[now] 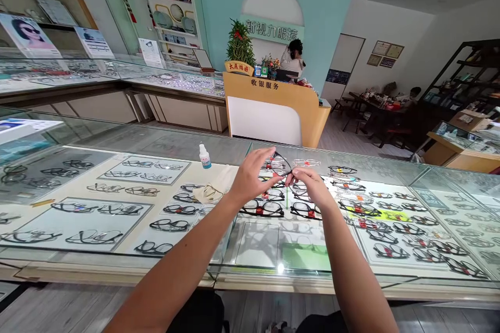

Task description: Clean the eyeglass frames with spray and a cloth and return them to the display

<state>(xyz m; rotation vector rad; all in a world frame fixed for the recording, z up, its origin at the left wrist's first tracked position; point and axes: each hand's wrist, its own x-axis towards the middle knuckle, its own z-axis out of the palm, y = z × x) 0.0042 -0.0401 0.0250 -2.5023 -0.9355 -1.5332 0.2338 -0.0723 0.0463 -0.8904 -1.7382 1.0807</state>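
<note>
Above the glass display counter (pixel 172 138), a dark pair of eyeglasses (pixel 284 158) is held between both my hands. My left hand (pixel 252 174) grips one side with fingers and thumb. On the other side, my right hand (pixel 311 183) pinches the frame near its lower edge. Part of the eyeglasses is hidden behind my fingers. A pale cloth (pixel 213 191) lies on the counter just left of my left hand. Farther left stands a small white spray bottle (pixel 204 157) with blue at its base.
Rows of eyeglasses on trays (pixel 128 213) fill the case under the glass. Beyond it is a wooden cashier desk (pixel 273 93) with a person (pixel 295 62) behind it. More display cases (pixel 175 83) run along the left. Another person (pixel 412 96) sits at a table far right.
</note>
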